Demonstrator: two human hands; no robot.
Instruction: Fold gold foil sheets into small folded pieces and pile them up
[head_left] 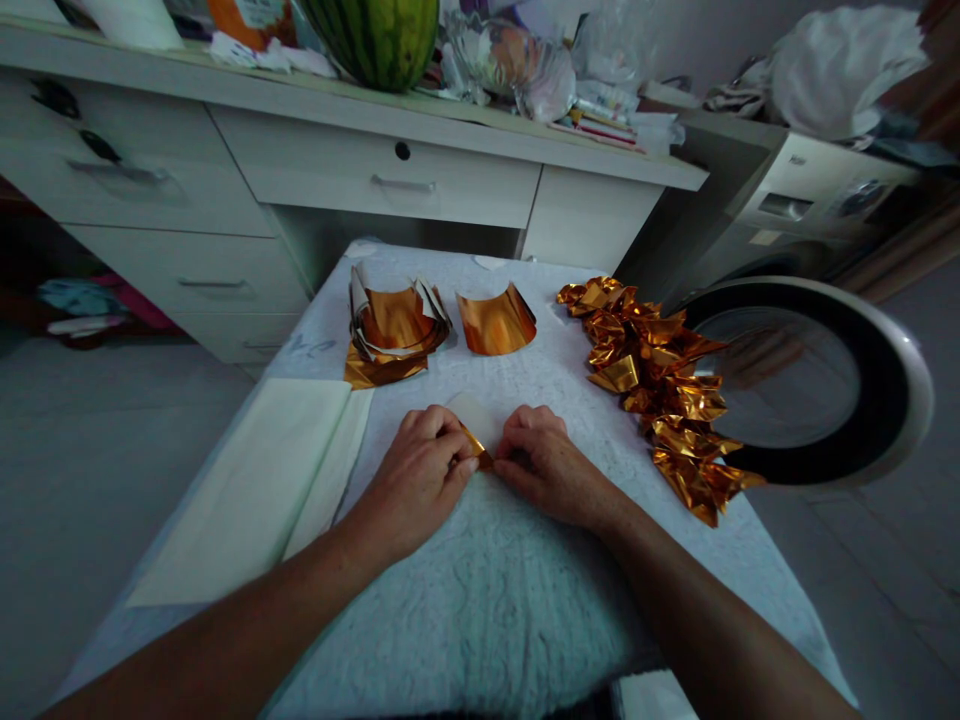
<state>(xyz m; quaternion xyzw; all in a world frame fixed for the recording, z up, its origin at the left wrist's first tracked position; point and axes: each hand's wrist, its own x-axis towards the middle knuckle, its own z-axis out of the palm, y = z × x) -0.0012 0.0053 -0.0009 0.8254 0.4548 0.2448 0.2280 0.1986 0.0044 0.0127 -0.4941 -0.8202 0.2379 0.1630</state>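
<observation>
Both hands meet over the middle of the cloth-covered table, working on one small sheet of gold foil paper (480, 453) with a pale back. My left hand (429, 470) pinches its left side, thumb against fingers. At the other side my right hand (551, 465) has its fingers curled closed on the sheet's edge. Part of the sheet is hidden under the fingers. Beyond the hands lie a stack of curled gold foil sheets (394, 325) and a single curled sheet (497, 322). A row of folded, crumpled gold foil pieces (645, 370) runs along the right side.
White paper sheets (240, 480) lie on the table's left. Behind stands a white counter with drawers (390, 170), bearing a watermelon (375, 40) and plastic-wrapped things. A washing machine's open round door (810, 380) juts out close to the table's right edge.
</observation>
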